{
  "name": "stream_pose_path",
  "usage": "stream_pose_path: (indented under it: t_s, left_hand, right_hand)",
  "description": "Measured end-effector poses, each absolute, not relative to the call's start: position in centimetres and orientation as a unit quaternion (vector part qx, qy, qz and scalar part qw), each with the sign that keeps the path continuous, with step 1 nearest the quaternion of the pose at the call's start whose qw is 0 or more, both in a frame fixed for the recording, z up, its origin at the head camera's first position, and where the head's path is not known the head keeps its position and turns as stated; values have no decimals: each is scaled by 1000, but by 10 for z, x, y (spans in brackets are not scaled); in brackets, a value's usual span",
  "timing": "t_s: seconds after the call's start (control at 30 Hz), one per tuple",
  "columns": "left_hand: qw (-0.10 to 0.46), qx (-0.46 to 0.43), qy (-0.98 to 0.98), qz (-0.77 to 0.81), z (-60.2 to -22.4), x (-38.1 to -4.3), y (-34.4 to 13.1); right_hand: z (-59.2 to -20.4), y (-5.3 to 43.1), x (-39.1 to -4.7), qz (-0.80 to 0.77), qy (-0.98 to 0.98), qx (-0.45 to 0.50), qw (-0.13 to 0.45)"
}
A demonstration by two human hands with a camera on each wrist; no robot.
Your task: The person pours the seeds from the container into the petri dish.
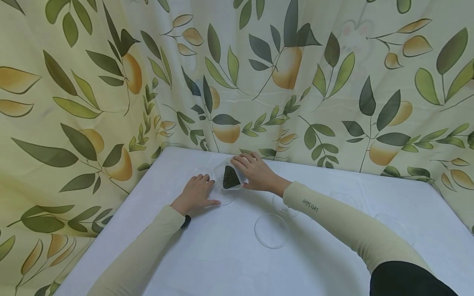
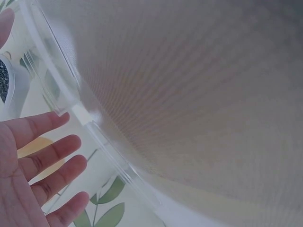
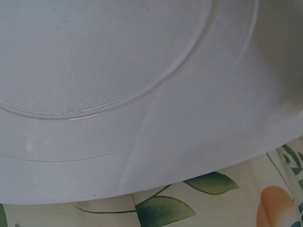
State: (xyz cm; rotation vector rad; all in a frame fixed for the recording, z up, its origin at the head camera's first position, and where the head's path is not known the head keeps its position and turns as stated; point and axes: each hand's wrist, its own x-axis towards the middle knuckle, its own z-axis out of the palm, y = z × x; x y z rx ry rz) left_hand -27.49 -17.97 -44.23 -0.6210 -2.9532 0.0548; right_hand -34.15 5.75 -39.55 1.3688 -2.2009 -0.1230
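The right hand [image 1: 257,172] is gripping the tilted cup [image 1: 240,179], fingers curling over its rim; dark grains [image 1: 231,178] are lying inside. The left hand [image 1: 196,193], fingers straight, spread and grasping nothing, is hovering or resting by a dish [image 1: 226,204] on the cup's near side. Pouring is seemingly being readied, the next move calling for gentle tipping.
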Motion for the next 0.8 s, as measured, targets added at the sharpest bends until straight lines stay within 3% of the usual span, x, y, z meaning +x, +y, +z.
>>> stream_pose_path:
  t_s: [0.8]
  left_hand:
    - [59, -207, -977, 10, -442, -273, -180]
  right_hand:
    - [-390, 58, -343, -54, -820, 499, 275]
